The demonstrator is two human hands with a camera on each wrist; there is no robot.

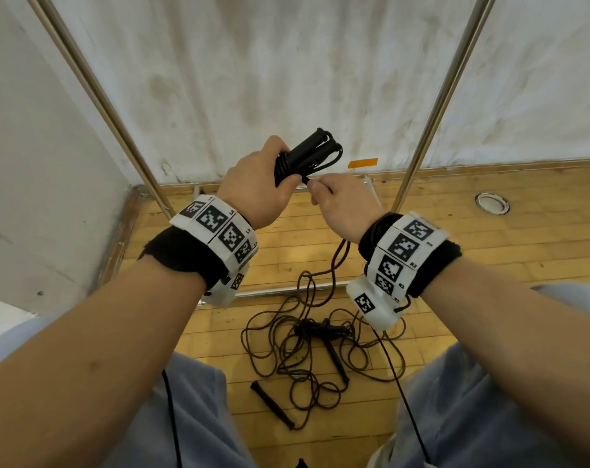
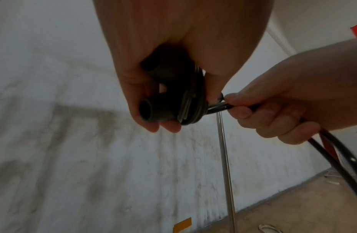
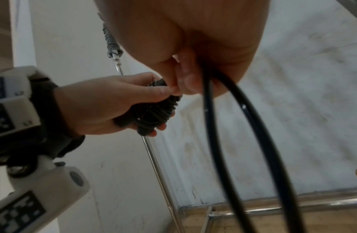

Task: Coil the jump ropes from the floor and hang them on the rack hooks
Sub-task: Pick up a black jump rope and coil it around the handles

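My left hand [image 1: 256,184] grips a black jump rope bundle [image 1: 307,155]: two handles side by side with cord wound round them. In the left wrist view the handles' ends [image 2: 153,113] and the wound cord [image 2: 193,100] show between its fingers. My right hand [image 1: 341,202] pinches the cord's free length right beside the bundle; two black strands [image 3: 233,134] hang down from that hand. The left hand [image 3: 105,104] with the bundle [image 3: 153,113] also shows in the right wrist view. A tangle of other ropes [image 1: 307,346] lies on the floor below. No rack hooks are in view.
Two metal rack uprights [image 1: 94,92] [image 1: 445,96] rise on either side of my hands, with a low crossbar [image 1: 280,292] near the floor. A stained white wall stands behind. A loose black handle [image 1: 271,405] lies on the wooden floor between my knees. A round floor fitting [image 1: 492,203] sits at right.
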